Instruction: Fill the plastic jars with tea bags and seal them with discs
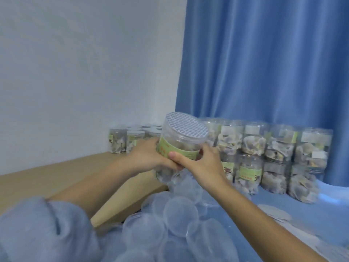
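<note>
Hanging behind, blue curtain met white wall. Wooden board adjoined blue surface. Filled jars stacked along curtain. Clear lids heaped near. Jar, tilted, disc-sealed, held aloft, likely for stacking: left hand gripped side; right hand gripped opposite side.

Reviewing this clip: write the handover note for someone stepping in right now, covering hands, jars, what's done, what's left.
Left hand and right hand: both grip the held jar, tilted, tea bags inside, patterned disc on its mouth.
Done: filled jars stacked two high by the blue curtain; more filled jars by the wall.
Left: set this jar down. Clear lids piled in front, white discs to the right; no clear lid on it yet.
</note>
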`<state>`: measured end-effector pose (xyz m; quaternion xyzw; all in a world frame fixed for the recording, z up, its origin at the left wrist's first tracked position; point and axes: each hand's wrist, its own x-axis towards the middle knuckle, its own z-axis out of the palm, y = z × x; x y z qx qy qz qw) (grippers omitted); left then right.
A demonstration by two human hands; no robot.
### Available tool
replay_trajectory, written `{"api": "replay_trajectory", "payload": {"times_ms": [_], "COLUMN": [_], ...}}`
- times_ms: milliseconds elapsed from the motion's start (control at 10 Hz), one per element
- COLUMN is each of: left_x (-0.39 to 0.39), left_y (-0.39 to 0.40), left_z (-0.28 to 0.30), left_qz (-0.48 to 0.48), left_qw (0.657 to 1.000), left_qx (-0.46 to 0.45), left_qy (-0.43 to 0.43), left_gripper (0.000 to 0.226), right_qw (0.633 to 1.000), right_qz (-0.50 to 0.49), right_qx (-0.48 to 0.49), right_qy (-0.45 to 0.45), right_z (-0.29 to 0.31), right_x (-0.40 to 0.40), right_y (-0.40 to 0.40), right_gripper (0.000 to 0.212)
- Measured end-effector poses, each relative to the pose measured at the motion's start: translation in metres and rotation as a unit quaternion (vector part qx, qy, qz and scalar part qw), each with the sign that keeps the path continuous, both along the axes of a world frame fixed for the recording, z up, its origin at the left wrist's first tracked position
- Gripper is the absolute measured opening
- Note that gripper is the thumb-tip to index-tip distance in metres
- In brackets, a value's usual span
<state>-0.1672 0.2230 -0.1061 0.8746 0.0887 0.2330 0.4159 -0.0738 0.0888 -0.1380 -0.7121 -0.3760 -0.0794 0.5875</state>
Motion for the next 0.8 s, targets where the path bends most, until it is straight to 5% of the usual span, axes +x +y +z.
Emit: {"api": "replay_trajectory", "payload": {"times_ms": [100,200,300,400,500,600,800], "left_x": [-0.025,-0.04,-0.04,-0.028,-0.002,0.03,0.069], "left_y": [0.045,0.077,0.099,0.115,0.129,0.132,0.115], "left_z": [-0.011,-0.034,-0.066,-0.089,-0.106,-0.114,-0.104], "left_qz": [-0.012,-0.016,0.043,0.055,0.064,0.092,0.025], "left_qw": [0.998,0.992,0.991,0.988,0.983,0.968,0.977], "left_qx": [-0.033,-0.051,-0.089,-0.122,-0.163,-0.231,-0.204], "left_qy": [0.055,0.111,0.086,0.079,0.06,0.025,0.053], "left_gripper": [0.034,0.041,0.052,0.051,0.05,0.091,0.096], "right_qw": [0.997,0.987,0.982,0.977,0.97,0.964,0.958], "right_qz": [0.054,0.113,0.112,0.108,0.112,0.061,0.048], "right_qx": [-0.047,-0.097,-0.137,-0.171,-0.188,-0.242,-0.27], "right_qy": [0.022,0.063,0.067,0.064,0.103,0.093,0.087], "right_z": [-0.009,-0.029,-0.053,-0.065,-0.071,-0.068,-0.065], "right_x": [-0.01,-0.012,-0.008,0.001,0.022,0.052,0.064], "right_y": [0.056,0.095,0.12,0.134,0.148,0.157,0.136], "right_gripper": [0.075,0.049,0.083,0.095,0.081,0.061,0.056]}}
